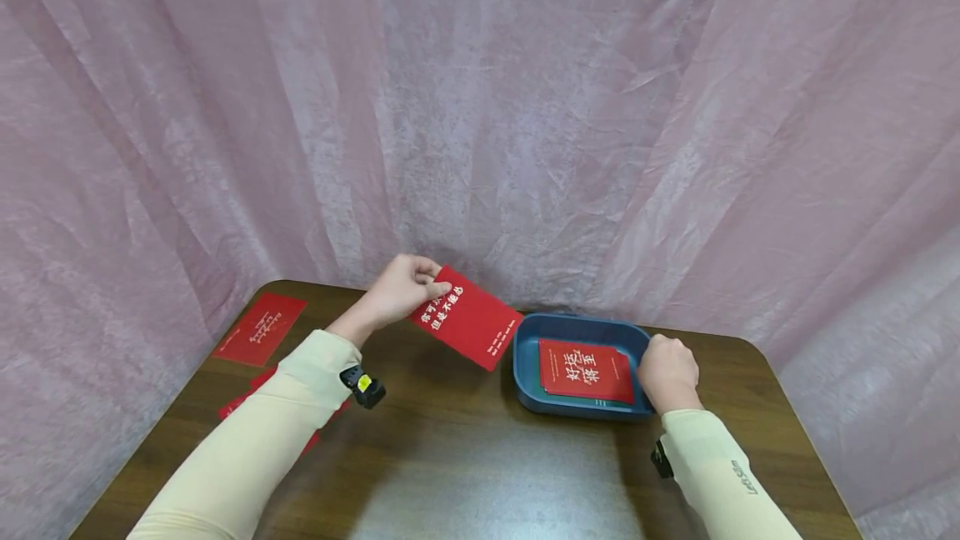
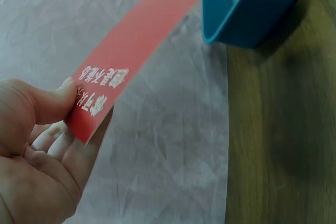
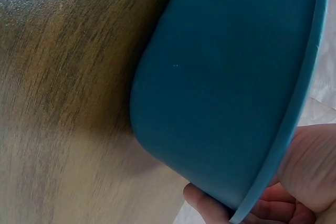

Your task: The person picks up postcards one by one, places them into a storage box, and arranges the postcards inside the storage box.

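While the right hand (image 1: pixel 670 372) grips the blue bin (image 1: pixel 573 409) by its rim, the left hand (image 1: pixel 397 290) pinches one red card (image 1: pixel 476 319): light, springy, I judge; best held edgewise.

The left hand (image 1: pixel 399 288) pinches, thumb (image 2: pixel 52 102) opposing fingers (image 2: pixel 76 156); the right hand (image 1: pixel 669 367) grips; both forearms (image 1: pixel 258 440) reach forward.

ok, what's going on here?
A person's left hand pinches a red card above the table, near the blue bin. The right hand grips the bin's right end. A card stack lies in the bin; other cards lie on the table's left side, some partly hidden by the left sleeve.
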The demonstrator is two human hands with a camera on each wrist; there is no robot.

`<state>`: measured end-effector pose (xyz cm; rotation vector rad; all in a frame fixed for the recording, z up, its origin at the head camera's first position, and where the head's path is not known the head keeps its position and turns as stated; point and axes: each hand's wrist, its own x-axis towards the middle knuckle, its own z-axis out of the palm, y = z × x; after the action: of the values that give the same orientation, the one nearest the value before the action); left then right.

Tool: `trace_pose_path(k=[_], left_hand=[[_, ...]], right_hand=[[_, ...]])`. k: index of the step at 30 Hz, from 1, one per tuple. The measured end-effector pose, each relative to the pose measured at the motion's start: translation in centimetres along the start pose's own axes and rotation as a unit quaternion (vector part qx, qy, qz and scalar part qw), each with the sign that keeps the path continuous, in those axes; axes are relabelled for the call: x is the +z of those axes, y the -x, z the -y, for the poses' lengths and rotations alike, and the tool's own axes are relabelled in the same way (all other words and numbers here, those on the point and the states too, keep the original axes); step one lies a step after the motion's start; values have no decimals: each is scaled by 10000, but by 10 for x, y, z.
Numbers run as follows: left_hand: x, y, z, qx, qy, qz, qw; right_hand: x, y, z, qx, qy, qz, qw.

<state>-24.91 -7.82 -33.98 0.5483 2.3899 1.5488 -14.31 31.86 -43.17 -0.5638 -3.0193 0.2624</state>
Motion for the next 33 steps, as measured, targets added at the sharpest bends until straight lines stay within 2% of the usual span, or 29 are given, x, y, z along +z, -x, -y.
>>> trace_pose_path(k=[10,17,26,33], left_hand=[[20,0,-19,397,153,-559,9975],[37,-3,-31,721,496,-1075,9903],[62,-2,-45,1041,1069,-1334,9798],[85,-11,-43,1116,1138,-1453,9765]], right_hand=[[0,2,0,13,18,-33,10000],[-1,1,0,7,-5,-55,10000],[-1,1,-3,35,25,0,10000],[0,1,-4,31,49,-66,10000]])
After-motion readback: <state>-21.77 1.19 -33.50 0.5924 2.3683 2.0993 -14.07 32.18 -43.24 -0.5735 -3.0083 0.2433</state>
